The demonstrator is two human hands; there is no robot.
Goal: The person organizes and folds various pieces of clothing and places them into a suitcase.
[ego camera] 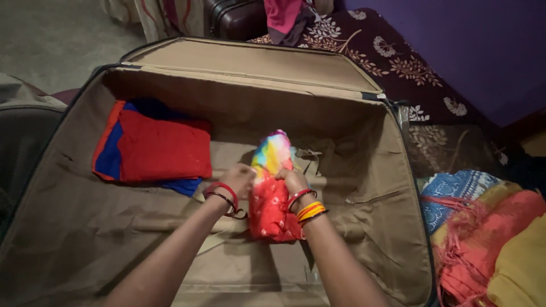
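Note:
An open suitcase (364, 227) with a tan lining fills the view. Inside at the back left lies a folded red and blue garment (153, 145). In the middle, both hands press on a rolled cloth (270, 199), red at the near end and rainbow-coloured at the far end. My left hand (239, 181) grips its left side, with red bangles on the wrist. My right hand (293, 181) grips its right side, with red and yellow bangles on the wrist.
The suitcase lid (250, 59) stands open at the far side. To the right a pile of folded clothes (483, 239) in blue, orange and yellow lies on the floor. A dark floral cloth (398, 62) and a brown case (236, 20) are behind.

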